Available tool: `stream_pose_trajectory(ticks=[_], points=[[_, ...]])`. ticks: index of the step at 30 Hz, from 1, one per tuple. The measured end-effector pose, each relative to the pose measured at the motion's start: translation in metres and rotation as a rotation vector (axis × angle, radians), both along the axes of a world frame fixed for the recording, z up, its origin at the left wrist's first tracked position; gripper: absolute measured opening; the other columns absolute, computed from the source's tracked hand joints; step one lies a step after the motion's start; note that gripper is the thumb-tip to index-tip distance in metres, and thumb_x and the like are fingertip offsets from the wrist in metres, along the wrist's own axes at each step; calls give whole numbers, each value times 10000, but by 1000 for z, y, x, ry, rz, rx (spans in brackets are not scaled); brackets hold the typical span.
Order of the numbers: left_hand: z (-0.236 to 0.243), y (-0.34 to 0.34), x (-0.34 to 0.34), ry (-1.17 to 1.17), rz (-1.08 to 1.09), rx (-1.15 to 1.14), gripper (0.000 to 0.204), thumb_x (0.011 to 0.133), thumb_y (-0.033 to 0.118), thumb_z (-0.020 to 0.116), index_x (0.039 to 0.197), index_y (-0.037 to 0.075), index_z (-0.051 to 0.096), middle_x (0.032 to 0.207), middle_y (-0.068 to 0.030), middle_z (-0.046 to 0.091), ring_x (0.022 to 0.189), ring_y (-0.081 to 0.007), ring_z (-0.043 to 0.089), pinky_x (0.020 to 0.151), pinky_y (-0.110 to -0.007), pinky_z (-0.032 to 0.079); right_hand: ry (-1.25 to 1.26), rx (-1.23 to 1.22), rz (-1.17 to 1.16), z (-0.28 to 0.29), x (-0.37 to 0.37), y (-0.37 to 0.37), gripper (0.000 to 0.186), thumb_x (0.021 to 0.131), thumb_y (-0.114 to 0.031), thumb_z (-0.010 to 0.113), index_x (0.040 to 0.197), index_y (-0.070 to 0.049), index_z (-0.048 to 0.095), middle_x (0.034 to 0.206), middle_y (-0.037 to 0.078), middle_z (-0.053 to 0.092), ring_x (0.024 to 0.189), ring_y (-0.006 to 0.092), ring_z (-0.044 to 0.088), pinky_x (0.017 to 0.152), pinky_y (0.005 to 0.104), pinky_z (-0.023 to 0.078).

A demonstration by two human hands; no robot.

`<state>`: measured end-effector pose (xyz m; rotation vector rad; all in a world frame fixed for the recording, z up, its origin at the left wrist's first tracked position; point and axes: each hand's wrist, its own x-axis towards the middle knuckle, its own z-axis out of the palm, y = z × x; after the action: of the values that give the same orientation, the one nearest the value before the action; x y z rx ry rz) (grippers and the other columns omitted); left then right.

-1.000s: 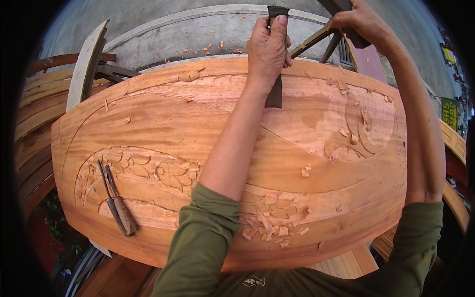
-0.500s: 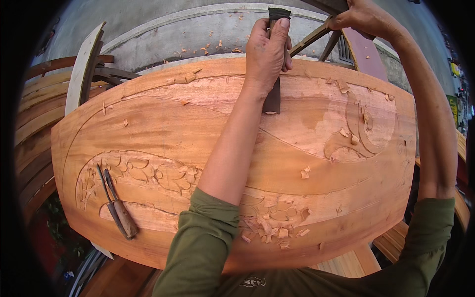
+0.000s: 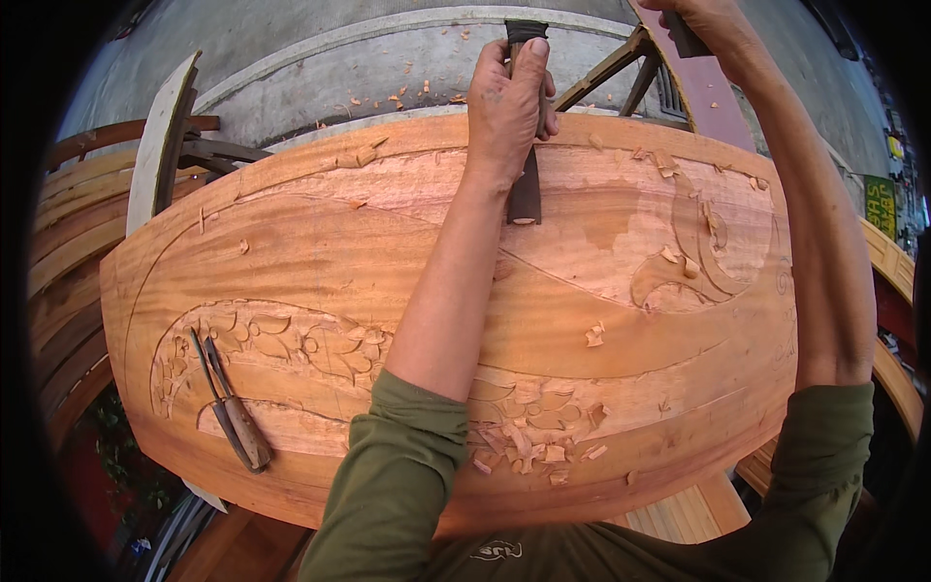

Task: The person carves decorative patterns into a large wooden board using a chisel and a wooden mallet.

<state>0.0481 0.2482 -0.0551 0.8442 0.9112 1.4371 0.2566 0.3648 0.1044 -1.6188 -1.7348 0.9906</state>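
A broad reddish-brown wooden panel [image 3: 407,281] lies before me, with leaf and scroll shapes carved into it. My left hand [image 3: 510,102] is wrapped round the handle of a flat dark chisel [image 3: 525,189]. The chisel's wide edge meets the pale cut area near the panel's far side, with a small curl of wood at its tip. Up at the top right, my right hand [image 3: 716,29] is closed on a dark, block-like mallet [image 3: 687,37], raised beyond the panel. The top edge of the picture cuts off most of the mallet.
Two slim carving tools [image 3: 231,407] lie on the panel's left part. Wood shavings [image 3: 529,446] are heaped at the near middle, with more at the right. A pale upright board [image 3: 163,145] stands at the far left, beside stacked planks [image 3: 73,252]. Dark wooden supports [image 3: 606,73] stand beyond the panel.
My right hand has moved up and slightly right with the mallet, farther from the chisel. My left hand keeps its grip, the chisel in nearly the same place on the panel.
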Motion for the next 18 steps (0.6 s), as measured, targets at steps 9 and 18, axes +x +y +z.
stream_pose_trajectory(ticks=[9, 18], points=[[-6, -3, 1, 66, -27, -35, 445, 1069, 500, 680, 1078, 70, 565, 784, -13, 658, 491, -88, 599, 408, -241, 429, -156, -109, 181, -25, -12, -7, 933, 805, -118, 809, 1639, -99, 391, 838, 66, 652, 594, 141, 604, 497, 330, 494], [5, -6, 14, -16, -44, -12, 463, 1067, 499, 681, 1139, 59, 561, 810, -19, 667, 495, -91, 602, 408, -239, 429, -414, -257, 248, 7, 1, -15, 932, 820, -66, 805, 1652, -87, 385, 1019, 100, 685, 867, 206, 651, 720, 321, 539]])
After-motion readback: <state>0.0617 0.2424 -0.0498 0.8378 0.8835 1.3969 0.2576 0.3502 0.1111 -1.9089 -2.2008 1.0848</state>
